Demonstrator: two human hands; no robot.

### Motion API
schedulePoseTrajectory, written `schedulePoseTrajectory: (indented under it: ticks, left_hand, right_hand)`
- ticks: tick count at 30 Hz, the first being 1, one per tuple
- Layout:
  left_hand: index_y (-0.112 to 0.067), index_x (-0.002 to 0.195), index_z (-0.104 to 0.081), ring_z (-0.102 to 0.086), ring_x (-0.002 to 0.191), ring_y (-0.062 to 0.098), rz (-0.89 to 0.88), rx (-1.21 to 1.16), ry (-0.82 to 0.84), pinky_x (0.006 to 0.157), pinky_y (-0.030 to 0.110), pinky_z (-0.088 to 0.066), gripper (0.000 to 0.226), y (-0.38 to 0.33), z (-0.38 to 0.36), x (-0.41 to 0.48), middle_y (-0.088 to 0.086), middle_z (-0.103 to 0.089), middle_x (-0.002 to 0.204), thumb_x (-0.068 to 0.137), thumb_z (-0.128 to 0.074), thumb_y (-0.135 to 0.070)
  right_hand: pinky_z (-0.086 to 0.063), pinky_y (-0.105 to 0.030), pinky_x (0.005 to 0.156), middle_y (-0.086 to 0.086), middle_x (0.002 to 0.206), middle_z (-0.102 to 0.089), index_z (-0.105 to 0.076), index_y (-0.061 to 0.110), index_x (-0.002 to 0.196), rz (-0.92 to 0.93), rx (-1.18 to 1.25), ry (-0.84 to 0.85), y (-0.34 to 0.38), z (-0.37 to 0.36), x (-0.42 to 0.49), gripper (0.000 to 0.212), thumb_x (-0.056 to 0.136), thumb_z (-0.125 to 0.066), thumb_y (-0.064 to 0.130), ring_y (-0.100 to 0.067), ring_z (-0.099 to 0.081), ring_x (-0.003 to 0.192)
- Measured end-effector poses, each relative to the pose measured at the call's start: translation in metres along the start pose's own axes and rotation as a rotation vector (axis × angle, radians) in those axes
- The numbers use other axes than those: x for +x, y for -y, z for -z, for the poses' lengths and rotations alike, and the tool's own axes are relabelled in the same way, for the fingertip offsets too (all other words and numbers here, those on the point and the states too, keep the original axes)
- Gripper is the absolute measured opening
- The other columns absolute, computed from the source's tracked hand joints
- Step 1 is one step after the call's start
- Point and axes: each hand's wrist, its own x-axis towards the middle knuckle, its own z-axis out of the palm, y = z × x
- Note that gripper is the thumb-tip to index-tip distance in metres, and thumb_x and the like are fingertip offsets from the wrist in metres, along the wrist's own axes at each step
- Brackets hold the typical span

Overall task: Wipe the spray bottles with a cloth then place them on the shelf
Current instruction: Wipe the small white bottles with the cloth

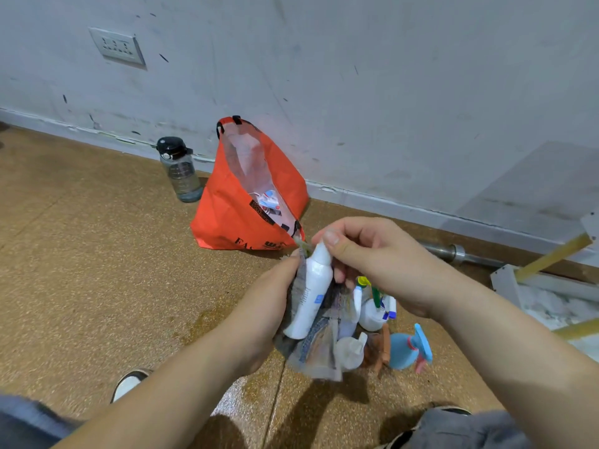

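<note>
A white spray bottle (310, 293) is held above the floor, wrapped at the back in a grey cloth (319, 346). My left hand (259, 315) grips the cloth and the bottle's body from the left. My right hand (366, 254) pinches the bottle's top between thumb and fingers. Below them on the floor stand several more spray bottles: a white one with a blue trigger (376, 314), a translucent one (350, 351) and a light blue one (410, 350). No shelf is clearly in view.
An open orange bag (233, 215) with items inside leans by the wall. A dark water bottle (180, 168) stands left of it. A metal bar (460, 252) and white frame parts (518, 280) lie at the right. My shoes and knees are at the bottom edge.
</note>
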Motion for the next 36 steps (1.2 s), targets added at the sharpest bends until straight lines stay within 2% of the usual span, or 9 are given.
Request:
schedulePoseTrajectory:
  ticks: [7,11,13,17,19,21,26,33,36]
  left_hand:
    - [-0.015,0.12,-0.074,-0.074,0.105,0.028,0.016,-0.057,-0.016,0.1,0.046,-0.052,0.045,-0.006,-0.001,-0.002,0.01,-0.079,0.112,0.107,-0.043,-0.045]
    - [-0.023,0.105,-0.074,-0.074,0.086,0.014,-0.04,0.063,-0.071,0.074,0.033,-0.054,0.037,-0.006,-0.004,-0.005,-0.002,-0.08,0.096,0.108,-0.042,-0.042]
    - [-0.027,0.097,-0.069,-0.069,0.074,0.006,-0.193,0.194,-0.164,0.064,0.023,-0.051,0.035,-0.006,-0.006,-0.008,-0.013,-0.076,0.082,0.11,-0.04,-0.04]
    - [-0.03,0.127,-0.059,-0.064,0.104,0.008,-0.717,0.491,-0.186,0.092,0.028,-0.05,0.029,-0.001,-0.006,-0.015,-0.014,-0.068,0.108,0.108,-0.039,-0.039]
    - [-0.029,0.132,-0.057,-0.062,0.107,0.003,-0.765,0.503,-0.213,0.093,0.021,-0.047,0.03,-0.001,-0.003,-0.012,-0.016,-0.067,0.111,0.109,-0.039,-0.035]
    - [-0.034,0.132,-0.061,-0.065,0.112,0.001,-0.615,0.389,-0.241,0.096,0.018,-0.048,0.03,0.005,0.003,-0.006,-0.018,-0.072,0.115,0.112,-0.038,-0.037]
    - [-0.013,0.128,-0.07,-0.072,0.114,0.035,0.239,-0.192,0.062,0.106,0.06,-0.051,0.052,0.019,0.0,-0.008,0.016,-0.076,0.12,0.109,-0.034,-0.045]
    - [-0.007,0.114,-0.069,-0.079,0.076,0.026,0.193,-0.048,-0.101,0.064,0.038,-0.064,0.033,0.013,0.002,-0.009,0.014,-0.08,0.089,0.111,-0.04,-0.023]
    - [-0.016,0.102,-0.064,-0.074,0.076,0.025,0.128,0.234,-0.205,0.058,0.027,-0.061,0.025,0.016,0.003,-0.008,0.014,-0.078,0.096,0.111,-0.044,-0.028]
  right_hand:
    - [-0.049,-0.028,0.06,-0.008,0.079,-0.063,-0.074,0.009,0.095,0.021,0.031,0.06,0.002,0.006,0.001,0.012,0.087,-0.066,0.012,-0.016,-0.058,0.07]
    - [-0.047,-0.035,0.066,-0.01,0.078,-0.062,-0.072,0.0,0.096,0.002,-0.063,0.032,0.0,0.004,0.001,0.01,0.099,-0.067,0.009,-0.019,-0.057,0.07]
    - [-0.045,-0.036,0.064,-0.009,0.075,-0.059,-0.071,0.004,0.092,-0.02,-0.079,0.011,-0.002,-0.001,0.0,0.011,0.1,-0.066,0.01,-0.021,-0.051,0.067]
    - [-0.037,-0.031,0.058,0.001,0.07,-0.049,-0.061,0.007,0.084,0.017,-0.177,0.002,-0.006,-0.021,-0.002,0.01,0.09,-0.061,-0.001,-0.014,-0.041,0.064]
    - [-0.036,-0.024,0.056,0.005,0.07,-0.049,-0.058,0.008,0.083,0.058,-0.187,-0.025,-0.005,-0.027,-0.003,0.016,0.092,-0.06,-0.005,-0.008,-0.04,0.06]
    - [-0.037,-0.022,0.057,0.003,0.072,-0.05,-0.063,0.009,0.086,0.104,-0.173,-0.088,-0.001,-0.027,-0.003,0.011,0.097,-0.066,0.007,-0.008,-0.041,0.061]
    - [-0.04,-0.018,0.058,0.009,0.068,-0.049,-0.065,0.011,0.085,0.071,-0.238,-0.207,0.0,-0.018,-0.002,0.015,0.094,-0.071,0.021,-0.006,-0.041,0.059]
    - [-0.041,-0.019,0.056,0.013,0.062,-0.051,-0.07,0.013,0.081,0.025,-0.408,-0.178,-0.005,-0.014,-0.007,0.018,0.091,-0.074,0.027,-0.005,-0.043,0.054]
    - [-0.043,-0.026,0.061,0.009,0.067,-0.052,-0.071,0.015,0.083,0.024,-0.475,-0.175,-0.015,-0.015,-0.013,0.017,0.094,-0.072,0.028,-0.007,-0.044,0.056]
